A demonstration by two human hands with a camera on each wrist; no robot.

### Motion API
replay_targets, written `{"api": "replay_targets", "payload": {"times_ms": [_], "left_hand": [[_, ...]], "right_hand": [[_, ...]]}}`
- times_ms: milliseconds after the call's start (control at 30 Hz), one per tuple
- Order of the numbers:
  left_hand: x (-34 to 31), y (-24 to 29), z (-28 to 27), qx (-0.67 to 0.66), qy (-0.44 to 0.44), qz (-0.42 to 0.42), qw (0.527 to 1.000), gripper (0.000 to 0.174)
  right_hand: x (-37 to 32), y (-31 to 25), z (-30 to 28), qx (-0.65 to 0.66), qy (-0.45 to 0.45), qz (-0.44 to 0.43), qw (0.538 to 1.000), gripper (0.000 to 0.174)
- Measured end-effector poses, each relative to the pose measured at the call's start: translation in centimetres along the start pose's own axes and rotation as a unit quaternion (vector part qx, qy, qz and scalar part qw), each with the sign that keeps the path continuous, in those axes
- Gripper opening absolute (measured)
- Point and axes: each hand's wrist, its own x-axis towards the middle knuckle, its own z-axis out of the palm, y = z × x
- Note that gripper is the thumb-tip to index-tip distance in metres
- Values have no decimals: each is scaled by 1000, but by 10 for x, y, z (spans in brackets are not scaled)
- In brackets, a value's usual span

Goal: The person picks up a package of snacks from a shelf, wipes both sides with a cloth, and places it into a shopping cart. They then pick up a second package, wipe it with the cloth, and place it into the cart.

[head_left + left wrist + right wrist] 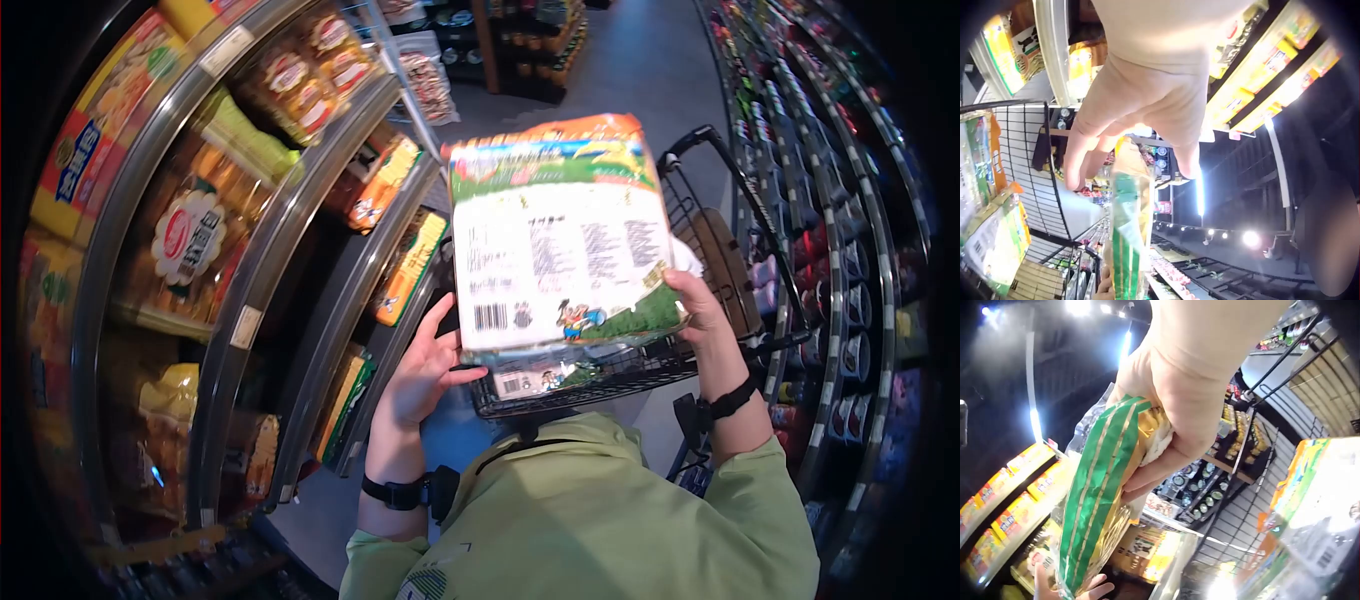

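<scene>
A large flat package (560,240), white-backed with orange and green edges, is held up over a black wire cart. The right hand (703,312) grips its right lower edge; in the right wrist view, fingers and thumb of that hand (1179,406) pinch the green-striped side of the package (1100,487). Beside the lower left corner is the left hand (422,372), its fingers spread. In the left wrist view, this hand (1141,94) has thumb and fingers apart on either side of the package's end (1129,206), with no clear grip.
The cart's wire rim (600,392) runs beneath the package, and another package (530,380) lies inside. Shelves of packaged food (190,240) curve along the left. Shelves with cups (855,355) line the right side. Grey floor (640,50) extends ahead between them.
</scene>
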Motion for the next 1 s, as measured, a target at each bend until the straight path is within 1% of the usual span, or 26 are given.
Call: {"api": "replay_targets", "payload": {"times_ms": [33, 100, 133, 167, 200, 233, 267, 300, 333, 367, 400, 433, 467, 500, 567, 600, 633, 700, 733, 767, 800, 833, 867, 900, 967, 1000], "left_hand": [[8, -7, 2, -2, -10, -3, 1000, 83], [27, -31, 3, 15, -6, -99, 995, 74], [36, -48, 4, 70, 21, -127, 989, 68], [46, -65, 1, 80, 40, -161, 983, 64], [55, -82, -3, 42, 35, -182, 982, 61], [65, -100, -7, 4, 30, -203, 979, 58], [76, -120, -14, 4, 27, -204, 979, 58], [88, -142, -20, -42, 24, -226, 973, 58], [94, -150, -16, -88, 22, -248, 964, 58], [100, -160, -10, -88, 21, -251, 964, 58], [106, -165, -1, -81, 46, -262, 961, 59], [112, -169, 7, -73, 71, -273, 957, 59], [119, -179, 10, -63, 73, -264, 960, 69], [127, -189, 14, -64, 73, -266, 959, 69], [143, -211, 21, -12, 114, -216, 970, 71], [153, -225, 16, 6, 85, -209, 974, 78], [158, -223, 23, 33, 88, -221, 971, 79], [167, -231, 23, 74, 50, -264, 960, 88], [169, -225, 26, 150, -10, -275, 950, 87], [169, -229, 22, 235, -25, -242, 941, 84], [169, -224, 21, 333, 12, -265, 905, 85], [167, -217, 20, 425, 48, -287, 857, 86], [164, -222, 7, 430, 101, -285, 850, 88], [163, -270, -40, 406, 162, -210, 875, 80], [134, -233, -30, 302, 246, -190, 901, 63], [126, -234, -47, 302, 252, -192, 899, 63]], "right_hand": [[-3, 2, -9, -23, 13, 3, 1000, 54], [-7, 6, -25, -56, 20, 28, 998, 56], [-9, 7, -33, -63, 27, 56, 996, 57], [-9, 7, -43, -69, 34, 84, 993, 57], [-6, 11, -61, -91, 57, 103, 989, 56], [-5, 14, -76, -91, 60, 100, 989, 56], [-5, 16, -90, -133, 87, 116, 980, 56], [-5, 19, -105, -175, 113, 133, 969, 56], [-5, 24, -122, -218, 115, 109, 963, 52], [-5, 27, -140, -217, 118, 110, 963, 52], [-5, 28, -151, -310, 183, 98, 928, 48], [-7, 29, -161, -399, 245, 85, 880, 45], [-10, 31, -171, -500, 263, 18, 825, 39], [-13, 30, -176, -499, 264, 20, 825, 39], [-19, 27, -183, -554, 270, -32, 787, 37], [-26, 19, -169, -558, 258, -25, 789, 36], [-28, 17, -166, -557, 257, -20, 789, 36], [-31, 17, -164, -570, 207, -26, 795, 35], [-32, 18, -163, -568, 202, -21, 797, 35], [-32, 19, -161, -535, 183, -12, 825, 34], [-32, 20, -158, -501, 163, -3, 850, 33], [-32, 20, -155, -499, 158, 3, 852, 33], [-30, 19, -150, -498, 129, 44, 856, 33], [-29, 19, -145, -497, 100, 84, 858, 33], [-25, 25, -138, -485, 87, 108, 863, 32], [-22, 33, -140, -477, 74, 116, 868, 32]]}}
